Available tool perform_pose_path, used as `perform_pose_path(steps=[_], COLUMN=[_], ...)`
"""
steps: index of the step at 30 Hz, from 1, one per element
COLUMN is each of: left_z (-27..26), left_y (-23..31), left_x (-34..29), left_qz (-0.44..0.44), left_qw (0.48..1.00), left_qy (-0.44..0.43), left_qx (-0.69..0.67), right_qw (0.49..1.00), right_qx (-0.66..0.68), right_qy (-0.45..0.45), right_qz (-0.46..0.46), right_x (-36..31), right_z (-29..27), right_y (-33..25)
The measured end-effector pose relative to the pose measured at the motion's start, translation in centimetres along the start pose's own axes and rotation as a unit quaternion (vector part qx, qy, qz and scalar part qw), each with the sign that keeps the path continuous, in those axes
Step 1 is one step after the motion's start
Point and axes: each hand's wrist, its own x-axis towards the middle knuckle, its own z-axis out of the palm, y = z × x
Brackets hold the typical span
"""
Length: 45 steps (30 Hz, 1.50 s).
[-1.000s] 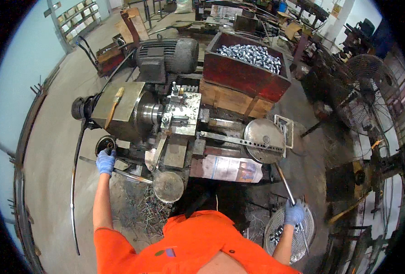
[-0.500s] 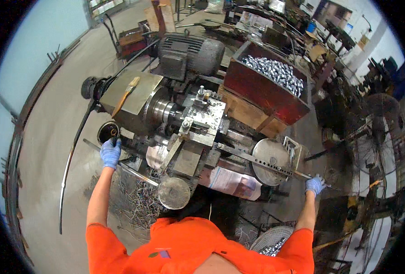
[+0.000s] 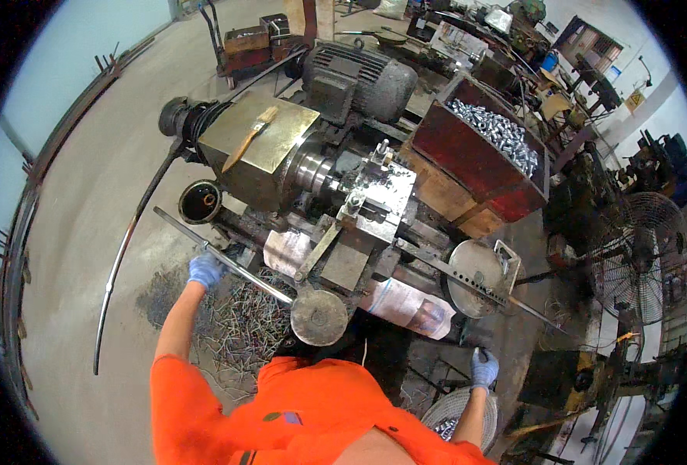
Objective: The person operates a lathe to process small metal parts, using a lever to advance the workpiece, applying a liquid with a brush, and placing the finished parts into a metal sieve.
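My left hand (image 3: 205, 270), in a blue glove, is just below a long metal lever rod (image 3: 242, 271); whether it touches the rod is unclear, and its fingers are partly hidden. Past the rod sits a round dark cup (image 3: 200, 201) with a ring-shaped part inside. My right hand (image 3: 483, 369), also gloved, is above a round pale basket (image 3: 489, 415) holding small metal parts. Its fingers are closed together, with a small dark spot at the tips that I cannot make out. In front of me stands a lathe-like machine (image 3: 378, 198) with a shiny spindle (image 3: 315, 172).
A brush (image 3: 250, 139) lies on the machine's housing. Behind is a motor (image 3: 359, 81); a red bin (image 3: 467, 151) of metal pieces stands at the right. A handwheel (image 3: 475, 275) carries a perforated bar. Metal shavings (image 3: 250, 318) cover the floor nearby. A fan (image 3: 642, 248) stands farther right.
My left hand has left the dark cup and come nearer, beside the rod. My right hand has let go of the perforated bar's handle and moved inward above the basket. The view has shifted.
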Motion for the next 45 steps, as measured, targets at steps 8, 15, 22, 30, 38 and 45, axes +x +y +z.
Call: perform_pose_path(steps=[8,15,22,30,38,45], left_z=[6.7,-0.2,0.5,-14.6,-13.6,-19.5], left_y=[6.3,3.7,4.0,-10.1,-20.2,-1.3], left_x=[0.9,1.6,-3.5,-4.0,-9.4,-13.7], left_qz=[-0.106,0.087,-0.081,-0.095,-0.379,-0.298], left_qw=[0.986,0.988,0.949,0.901,0.843,0.939], left_qy=[0.066,-0.119,-0.02,0.183,0.048,0.135], left_qx=[-0.112,0.039,-0.303,-0.381,-0.379,-0.105], right_qw=[0.999,0.986,0.942,0.796,0.762,0.796], right_qx=[0.038,0.109,0.198,0.213,-0.135,-0.069], right_qy=[-0.011,0.043,0.079,0.008,-0.096,-0.105], right_qz=[0.01,-0.12,-0.258,-0.566,-0.626,-0.592], right_x=[-2.1,-0.3,3.9,-0.4,-3.3,-1.8], right_z=[2.7,-5.1,-10.6,-11.8,-8.3,-6.9], right_y=[0.4,-6.1,-19.9,-44.3,-54.9,-54.1])
